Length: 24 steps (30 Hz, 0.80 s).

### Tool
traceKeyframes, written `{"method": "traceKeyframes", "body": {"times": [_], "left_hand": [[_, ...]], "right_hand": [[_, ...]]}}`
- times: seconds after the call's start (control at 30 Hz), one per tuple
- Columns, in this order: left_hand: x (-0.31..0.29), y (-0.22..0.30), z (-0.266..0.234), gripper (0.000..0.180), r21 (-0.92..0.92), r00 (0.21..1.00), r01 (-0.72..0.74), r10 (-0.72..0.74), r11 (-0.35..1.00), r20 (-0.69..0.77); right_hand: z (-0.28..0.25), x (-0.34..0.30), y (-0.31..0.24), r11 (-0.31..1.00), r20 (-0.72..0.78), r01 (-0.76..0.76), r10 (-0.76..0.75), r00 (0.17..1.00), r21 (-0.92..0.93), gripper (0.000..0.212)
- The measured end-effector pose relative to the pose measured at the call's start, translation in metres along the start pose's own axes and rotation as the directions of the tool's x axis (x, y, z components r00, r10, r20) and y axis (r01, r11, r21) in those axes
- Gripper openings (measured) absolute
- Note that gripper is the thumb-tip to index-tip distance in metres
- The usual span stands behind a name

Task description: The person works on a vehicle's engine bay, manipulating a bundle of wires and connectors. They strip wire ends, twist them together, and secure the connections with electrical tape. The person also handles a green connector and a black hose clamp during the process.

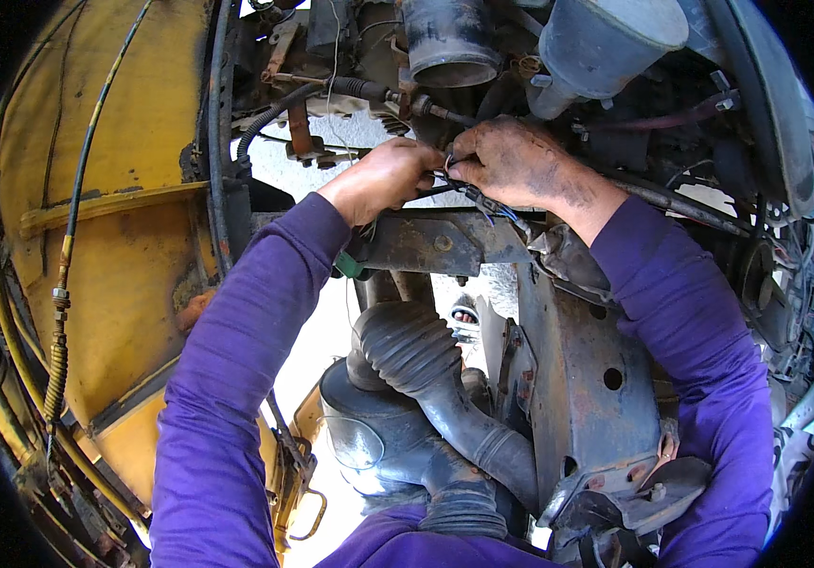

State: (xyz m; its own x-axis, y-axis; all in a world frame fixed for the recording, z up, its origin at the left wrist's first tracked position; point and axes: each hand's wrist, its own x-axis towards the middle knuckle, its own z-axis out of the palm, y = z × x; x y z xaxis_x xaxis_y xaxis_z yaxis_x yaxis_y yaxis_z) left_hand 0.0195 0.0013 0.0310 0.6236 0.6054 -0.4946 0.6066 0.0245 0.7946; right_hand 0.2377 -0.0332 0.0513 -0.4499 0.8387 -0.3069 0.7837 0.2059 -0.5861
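Both my hands meet in the upper middle, fingers pinched close together at a bundle of thin electrical wires (489, 204). The thumb and fingers of my left hand (378, 180) are closed on a wire end, its tip hidden by the fingers. My right hand (518, 168), smudged with dark grease, pinches the wires from the other side. Dark and blue strands hang just below its fingers. Beneath the hands runs a rusty metal crossmember (416, 244). A thin pale wire (333, 85) drops from above toward my left wrist.
A yellow panel (123, 312) with long cables (71, 227) fills the left. Below lie a black ribbed hose (411, 348) and a dark round canister (359, 417). A steel frame rail (587, 379) stands right; a grey reservoir (606, 43) and an open pipe (449, 47) hang above.
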Motion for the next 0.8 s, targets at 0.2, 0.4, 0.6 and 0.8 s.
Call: {"method": "traceKeyframes", "body": {"times": [0.2, 0.4, 0.6, 0.8], "left_hand": [[0.000, 0.002, 0.001, 0.039, -0.102, 0.997, 0.074, -0.070, 0.992, 0.039], [-0.001, -0.022, -0.013, 0.044, 0.515, 0.860, -0.479, 0.497, 0.711, 0.113], [0.000, -0.019, -0.021, 0.051, 0.492, 0.910, -0.415, 0.359, 0.766, 0.207], [-0.005, -0.011, -0.020, 0.046, 0.563, 0.903, -0.427, 0.370, 0.708, 0.220]], "right_hand": [[-0.009, 0.003, -0.011, 0.995, 0.037, -0.086, 0.087, 0.995, -0.042, 0.037], [0.002, -0.007, -0.005, 0.981, -0.115, 0.075, -0.097, 0.989, -0.179, 0.054], [0.006, -0.012, -0.026, 0.917, -0.045, 0.005, -0.025, 0.999, -0.399, 0.067], [0.014, -0.007, -0.009, 0.951, -0.025, 0.087, -0.099, 0.995, -0.296, 0.041]]}}
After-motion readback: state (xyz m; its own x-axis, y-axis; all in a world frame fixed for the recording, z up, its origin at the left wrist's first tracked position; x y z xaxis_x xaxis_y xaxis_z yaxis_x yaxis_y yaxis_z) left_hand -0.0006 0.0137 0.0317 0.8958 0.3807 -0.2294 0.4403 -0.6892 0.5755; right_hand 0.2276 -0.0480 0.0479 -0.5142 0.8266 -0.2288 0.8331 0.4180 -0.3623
